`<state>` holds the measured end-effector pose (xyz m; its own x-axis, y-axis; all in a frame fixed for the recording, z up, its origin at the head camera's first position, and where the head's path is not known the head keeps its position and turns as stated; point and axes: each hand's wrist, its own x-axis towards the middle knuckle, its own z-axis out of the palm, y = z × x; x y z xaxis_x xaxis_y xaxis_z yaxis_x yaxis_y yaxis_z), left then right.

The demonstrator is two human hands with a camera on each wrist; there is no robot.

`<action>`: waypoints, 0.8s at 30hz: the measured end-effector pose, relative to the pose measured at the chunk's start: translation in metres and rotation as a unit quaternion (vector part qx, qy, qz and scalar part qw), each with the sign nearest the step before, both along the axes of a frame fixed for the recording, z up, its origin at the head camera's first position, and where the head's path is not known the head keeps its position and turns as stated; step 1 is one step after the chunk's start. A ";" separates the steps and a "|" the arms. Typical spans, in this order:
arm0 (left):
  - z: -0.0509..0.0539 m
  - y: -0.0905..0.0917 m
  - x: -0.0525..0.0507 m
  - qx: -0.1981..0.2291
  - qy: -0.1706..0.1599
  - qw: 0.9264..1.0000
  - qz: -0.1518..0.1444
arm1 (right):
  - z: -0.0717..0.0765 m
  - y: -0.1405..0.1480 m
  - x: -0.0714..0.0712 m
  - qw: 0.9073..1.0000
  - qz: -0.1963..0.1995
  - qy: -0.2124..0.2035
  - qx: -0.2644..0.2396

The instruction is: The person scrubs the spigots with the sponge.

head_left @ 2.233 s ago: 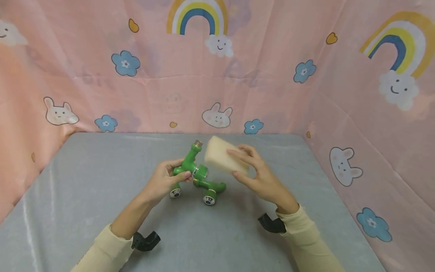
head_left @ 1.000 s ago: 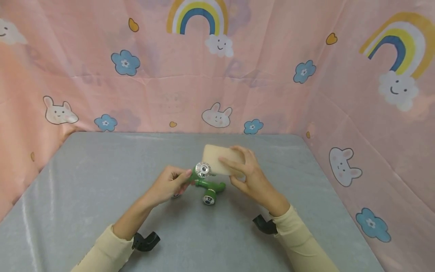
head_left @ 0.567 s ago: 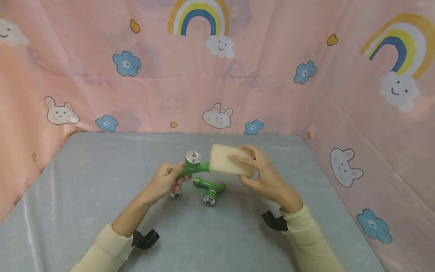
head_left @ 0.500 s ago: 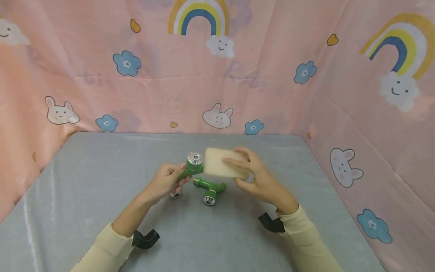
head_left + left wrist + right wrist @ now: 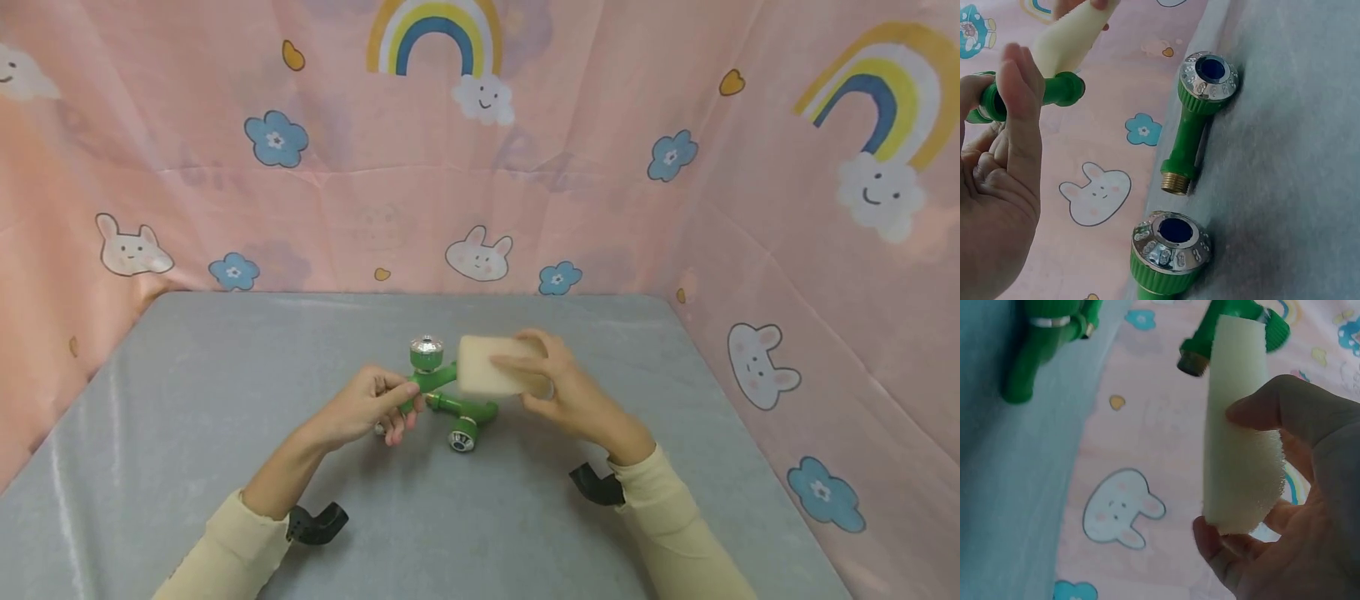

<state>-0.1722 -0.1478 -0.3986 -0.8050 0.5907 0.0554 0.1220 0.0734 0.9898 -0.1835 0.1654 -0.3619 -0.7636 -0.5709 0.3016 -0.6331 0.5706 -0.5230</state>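
In the head view my left hand pinches a green faucet between thumb and fingers, above the table. Its silver-topped knob points up. My right hand grips a cream sponge, whose left end covers one end of that faucet. In the right wrist view, thumb and fingers hold the sponge by opposite sides, with the held faucet behind it. A second green faucet lies on the table below the sponge. A third faucet stays mostly hidden behind my left hand in the head view.
A grey cloth covers the table. Pink printed curtain rises at the back and sides. Black curved mounts stick out at both wrists beside the sleeves.
The held faucet has been turned, so its knob now points up. The sponge has shifted back and forth along the faucet's end and now sits slightly lower. The faucets on the table have not moved.
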 end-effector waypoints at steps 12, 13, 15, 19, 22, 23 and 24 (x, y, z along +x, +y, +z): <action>0.000 -0.002 0.000 0.005 0.007 1.000 -0.014 | 0.003 -0.006 0.005 0.998 0.013 0.055 -0.027; 0.000 -0.001 -0.001 0.002 0.011 1.000 -0.019 | 0.001 -0.010 0.006 0.998 0.021 0.062 -0.024; -0.001 0.000 0.000 -0.004 0.019 1.000 -0.024 | -0.002 -0.016 0.007 0.997 0.028 0.066 -0.018; -0.001 0.001 -0.001 -0.015 0.030 0.999 -0.024 | -0.005 -0.015 0.005 0.998 0.013 0.066 -0.012; 0.000 0.000 -0.001 -0.023 0.032 0.999 -0.027 | -0.004 -0.006 0.001 0.999 0.001 0.045 -0.010; 0.000 0.000 -0.001 -0.024 0.031 0.999 -0.027 | -0.003 -0.003 0.000 0.999 -0.001 0.034 -0.010; 0.000 -0.001 -0.001 -0.024 0.028 0.999 -0.027 | -0.001 0.000 -0.001 1.000 -0.004 0.023 -0.010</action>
